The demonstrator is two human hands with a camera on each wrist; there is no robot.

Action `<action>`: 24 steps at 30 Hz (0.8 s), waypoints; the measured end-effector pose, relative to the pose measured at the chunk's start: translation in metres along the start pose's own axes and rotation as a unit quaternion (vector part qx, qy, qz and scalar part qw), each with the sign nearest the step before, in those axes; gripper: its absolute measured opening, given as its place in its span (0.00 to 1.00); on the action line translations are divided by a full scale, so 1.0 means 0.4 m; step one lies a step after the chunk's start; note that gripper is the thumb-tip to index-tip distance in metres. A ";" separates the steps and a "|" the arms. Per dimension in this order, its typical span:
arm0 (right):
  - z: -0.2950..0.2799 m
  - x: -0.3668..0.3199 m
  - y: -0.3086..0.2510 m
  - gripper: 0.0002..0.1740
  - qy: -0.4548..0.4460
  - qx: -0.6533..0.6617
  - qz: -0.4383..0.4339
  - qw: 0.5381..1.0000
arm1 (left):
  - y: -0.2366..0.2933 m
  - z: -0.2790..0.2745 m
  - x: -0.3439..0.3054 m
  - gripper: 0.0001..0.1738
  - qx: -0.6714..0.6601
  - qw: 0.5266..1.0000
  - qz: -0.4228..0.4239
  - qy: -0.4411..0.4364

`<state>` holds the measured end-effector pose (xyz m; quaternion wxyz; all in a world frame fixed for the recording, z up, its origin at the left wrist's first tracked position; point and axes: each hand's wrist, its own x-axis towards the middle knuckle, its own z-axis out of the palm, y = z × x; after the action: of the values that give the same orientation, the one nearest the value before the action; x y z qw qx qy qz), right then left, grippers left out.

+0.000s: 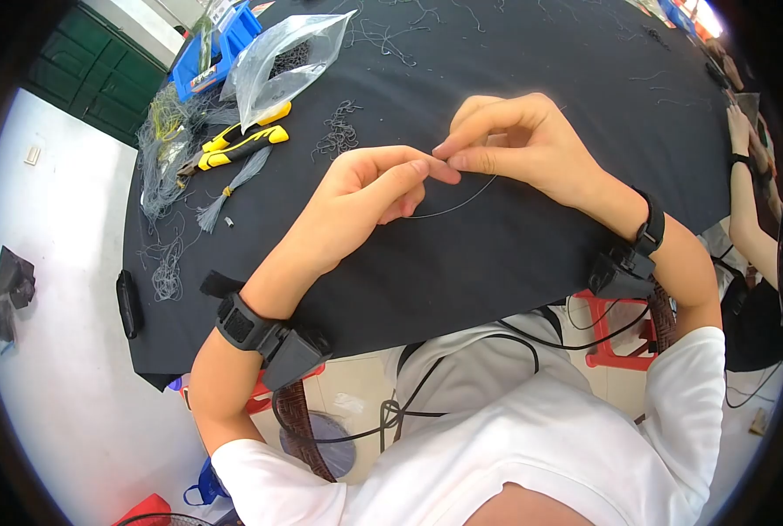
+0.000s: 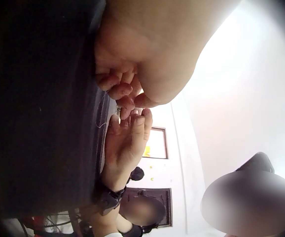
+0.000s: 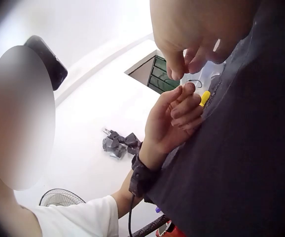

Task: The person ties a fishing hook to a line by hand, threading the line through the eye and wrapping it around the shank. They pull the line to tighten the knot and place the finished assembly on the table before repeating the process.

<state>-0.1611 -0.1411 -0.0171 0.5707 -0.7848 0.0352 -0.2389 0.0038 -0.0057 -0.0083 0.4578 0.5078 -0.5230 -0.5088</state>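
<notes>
Over the black cloth, the left hand (image 1: 356, 197) has its thumb and index finger pinched together. A small dark hook (image 3: 195, 81) shows at these fingertips in the right wrist view. The right hand (image 1: 536, 149) meets them tip to tip, thumb and index finger pinching the fine line. That thin grey line (image 1: 457, 209) curves below both hands. Seen from the left wrist, the left hand (image 2: 142, 54) is above the right hand (image 2: 125, 145), fingertips close together. Exactly where the line meets the hook is hidden by the fingers.
Left of the hands lie a pile of dark hooks (image 1: 339, 131), yellow-black pliers (image 1: 247, 147), a tied line bundle (image 1: 233, 191) and tangled line (image 1: 168, 272). Behind them are a clear bag (image 1: 264, 74) and blue bin (image 1: 220, 53). Another person's arm (image 1: 746, 193) is at far right.
</notes>
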 end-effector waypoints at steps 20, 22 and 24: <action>0.003 -0.003 -0.014 0.03 -0.021 0.043 0.135 0.990 | -0.002 0.001 -0.006 0.15 -0.014 0.999 -0.017 0.029; 0.006 -0.002 -0.011 0.03 -0.018 0.068 0.115 0.991 | 0.006 0.001 -0.007 0.15 -0.003 0.999 -0.023 0.026; 0.007 -0.003 -0.008 0.04 -0.019 0.073 0.104 0.992 | 0.013 0.003 -0.007 0.15 0.005 0.999 -0.032 0.020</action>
<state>-0.1616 -0.1374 -0.0153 0.6486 -0.7376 0.0885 -0.1654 0.0023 -0.0029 -0.0032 0.4485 0.5371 -0.4999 -0.5104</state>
